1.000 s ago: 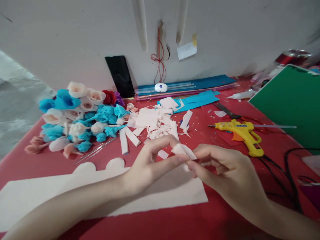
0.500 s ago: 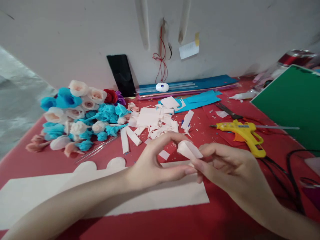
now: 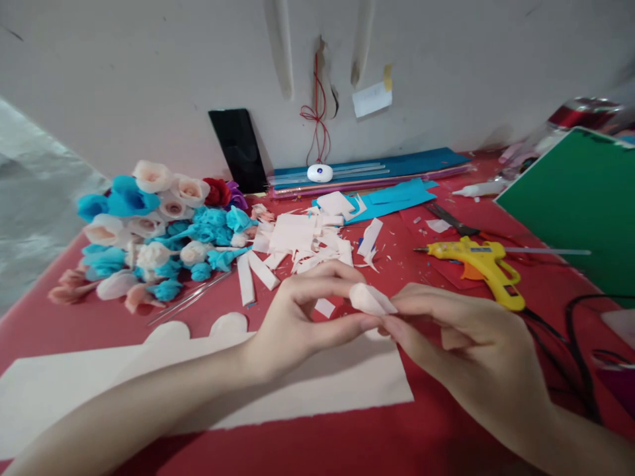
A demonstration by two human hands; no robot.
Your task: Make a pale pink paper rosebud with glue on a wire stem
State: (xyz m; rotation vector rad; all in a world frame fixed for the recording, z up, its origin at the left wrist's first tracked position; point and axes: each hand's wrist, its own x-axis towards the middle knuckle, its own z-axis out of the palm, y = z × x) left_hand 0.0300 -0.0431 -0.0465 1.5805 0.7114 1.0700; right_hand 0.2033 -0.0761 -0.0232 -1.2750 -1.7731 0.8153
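Observation:
Between my hands is a small rolled piece of pale pink crepe paper (image 3: 368, 299), shaped like a flower bud. My right hand (image 3: 461, 337) pinches its right, lower end between thumb and fingers. My left hand (image 3: 307, 314) curves around the left side, with fingertips and thumb closed against the paper. Below both hands lies a long pale crepe paper strip (image 3: 317, 393) on the red tabletop. Two rounded paper petals (image 3: 171, 331) show at the strip's far edge, partly hidden by it.
Paper flowers (image 3: 163, 225) pile up at the left. Pale paper scraps (image 3: 297, 235) cover the middle. At the right lie a yellow glue gun (image 3: 479, 261), scissors (image 3: 456, 221) and a green board (image 3: 570, 198). A black phone (image 3: 239, 151) leans on the wall.
My left fingers and thumb have closed in on the paper bud. The bud has tipped a little, and its right side looks narrower where my right fingers pinch it.

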